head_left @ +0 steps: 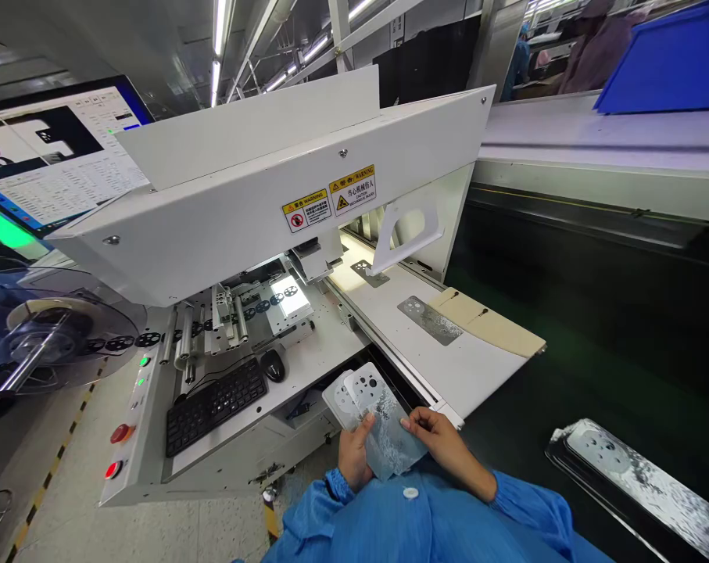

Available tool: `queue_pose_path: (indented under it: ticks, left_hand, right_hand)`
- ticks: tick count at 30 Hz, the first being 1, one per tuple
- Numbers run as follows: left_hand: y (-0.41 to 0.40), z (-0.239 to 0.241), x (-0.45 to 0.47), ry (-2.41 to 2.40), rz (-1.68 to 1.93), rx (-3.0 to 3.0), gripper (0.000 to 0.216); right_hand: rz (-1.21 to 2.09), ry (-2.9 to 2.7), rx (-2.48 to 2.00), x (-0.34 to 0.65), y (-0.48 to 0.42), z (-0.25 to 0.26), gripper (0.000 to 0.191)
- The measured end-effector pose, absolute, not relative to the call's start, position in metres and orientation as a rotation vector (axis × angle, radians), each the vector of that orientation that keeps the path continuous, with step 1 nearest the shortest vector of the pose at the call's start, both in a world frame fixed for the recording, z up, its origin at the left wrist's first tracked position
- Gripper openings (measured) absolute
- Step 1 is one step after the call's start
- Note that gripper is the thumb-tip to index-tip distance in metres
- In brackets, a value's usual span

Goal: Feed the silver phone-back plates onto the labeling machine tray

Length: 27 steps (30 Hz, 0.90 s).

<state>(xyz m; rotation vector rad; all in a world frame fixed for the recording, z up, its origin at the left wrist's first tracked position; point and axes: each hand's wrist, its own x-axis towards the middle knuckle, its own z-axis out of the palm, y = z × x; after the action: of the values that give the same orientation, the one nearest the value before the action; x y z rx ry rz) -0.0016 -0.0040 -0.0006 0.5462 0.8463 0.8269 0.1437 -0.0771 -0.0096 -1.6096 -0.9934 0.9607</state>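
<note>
My left hand (pixel 355 456) is closed around a small fanned stack of phone back panels (pixel 383 426), thumb on top, in front of my blue smock. The panels are greyish, with round camera holes at the upper end and a speckled pattern. Beside the stack, my right hand (pixel 442 444) pinches the right edge of the top panel between thumb and fingers. A similar phone back panel (pixel 430 319) lies flat on the white conveyor belt (pixel 413 356). Another panel (pixel 369 274) rests further up the belt, partly under the machine.
A white machine (pixel 260 195) with warning labels stands ahead. On its shelf are a black keyboard (pixel 216 405) and a mouse (pixel 273 365). At left hang a reel (pixel 49 332) and a monitor (pixel 55 148). A tray of panels (pixel 635 477) lies at right, below a blue bin (pixel 671 62).
</note>
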Motion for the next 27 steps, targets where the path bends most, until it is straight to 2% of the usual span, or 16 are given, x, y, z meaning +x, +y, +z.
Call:
queue_pose_path:
  ticks: [5,10,14,18,23,27]
  left_hand:
    - [-0.004,-0.001,0.000,0.836,0.816,0.553,0.078]
    - [-0.005,0.000,0.000,0.855,0.796,0.532,0.072]
    - [-0.006,0.005,0.001,0.871,0.784,0.525,0.069]
    - [-0.007,0.009,0.004,0.875,0.799,0.508,0.073]
    - [-0.006,0.005,0.004,0.853,0.809,0.553,0.076]
    - [-0.006,0.002,0.003,0.830,0.799,0.585,0.079]
  right_hand:
    - [1.001,-1.000,-1.579,0.153,-0.076,-0.005,0.054]
    - [0.977,-1.020,-1.615,0.160,-0.077,0.004,0.046]
    - [0.724,-1.123,-1.738,0.159,-0.081,0.008,0.040]
    - [0.424,-1.404,-1.747,0.148,-0.088,0.007,0.042]
    - [0.392,-1.641,-1.805,0.141,-0.092,-0.002,0.055]
    - [0.399,-1.670,-1.837,0.142,-0.092,-0.008,0.057]
